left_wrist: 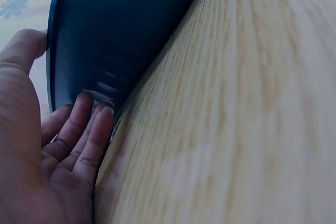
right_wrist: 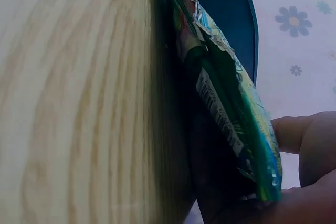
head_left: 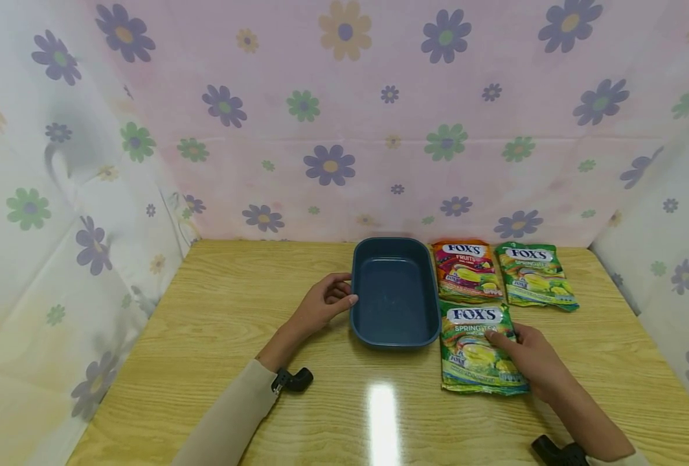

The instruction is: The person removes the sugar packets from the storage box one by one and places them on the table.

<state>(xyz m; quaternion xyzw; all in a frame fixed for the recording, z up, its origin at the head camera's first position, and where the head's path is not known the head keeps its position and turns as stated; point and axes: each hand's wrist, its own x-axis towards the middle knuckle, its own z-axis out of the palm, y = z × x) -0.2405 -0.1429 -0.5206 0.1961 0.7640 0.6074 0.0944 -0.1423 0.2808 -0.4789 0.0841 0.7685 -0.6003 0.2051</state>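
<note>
A dark blue rectangular tub point(head_left: 395, 346) stands on the table. My left hand point(head_left: 331, 301) is at its left side, thumb by the rim and loosely bent fingers point(left_wrist: 79, 124) against the outer wall in the left wrist view. To the tub's right, my right hand point(head_left: 533, 356) grips a green Fox's Spring Tea candy bag point(head_left: 477, 362) by its right edge, thumb on top and the other fingers underneath. In the right wrist view the bag point(right_wrist: 231, 103) tilts up off the table, its barcode side facing down, with the tub point(right_wrist: 231, 9) behind it.
Behind the held bag lie a red Fox's Fruits bag point(head_left: 467, 272) and another green Fox's bag point(head_left: 537, 275). The wooden table point(head_left: 234, 278) ends at a flowered cloth backdrop point(head_left: 356, 116), with cloth on both sides. Each wrist wears a small black camera.
</note>
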